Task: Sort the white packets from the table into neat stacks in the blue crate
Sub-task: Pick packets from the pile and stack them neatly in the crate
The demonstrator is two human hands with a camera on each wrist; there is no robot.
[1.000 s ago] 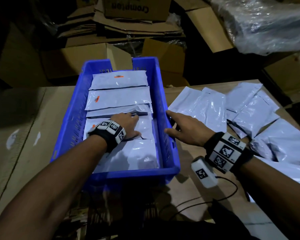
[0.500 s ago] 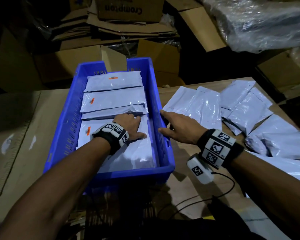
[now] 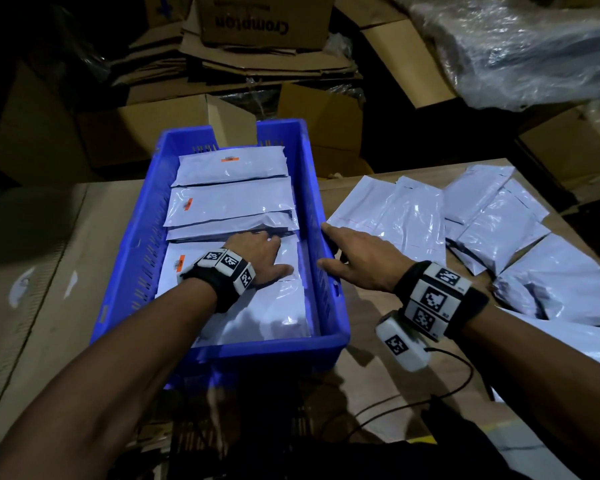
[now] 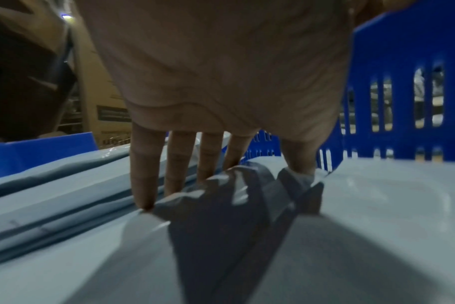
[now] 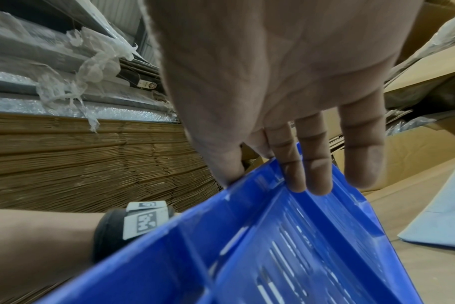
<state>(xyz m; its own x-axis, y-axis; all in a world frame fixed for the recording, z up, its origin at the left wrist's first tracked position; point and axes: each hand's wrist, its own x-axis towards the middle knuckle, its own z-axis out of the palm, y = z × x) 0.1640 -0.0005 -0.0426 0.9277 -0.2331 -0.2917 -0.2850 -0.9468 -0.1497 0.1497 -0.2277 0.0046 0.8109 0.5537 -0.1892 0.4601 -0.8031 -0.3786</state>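
The blue crate (image 3: 321, 216) stands on the table and holds rows of white packets: a far one (image 3: 232, 164), two behind my hand (image 3: 232, 204), and a near stack (image 3: 267, 317). My left hand (image 3: 269, 254) lies flat on the near stack, its straight fingers (image 4: 143, 174) pressing at the top packet's far edge, where the plastic creases. My right hand (image 3: 347, 252) rests on the crate's right rim (image 5: 260, 185), thumb on top and straight fingers (image 5: 314, 164) against the outer side. Several loose white packets (image 3: 409, 220) lie scattered on the table to the right.
Cardboard boxes (image 3: 146, 133) and flattened cartons are piled behind the table. A plastic-wrapped bundle (image 3: 520, 50) hangs over the back right. A black cable (image 3: 413, 403) trails across the brown tabletop (image 3: 49, 258) near my right wrist.
Both hands stay where they were, left on the near stack and right on the crate rim. Only the head view has shifted slightly.
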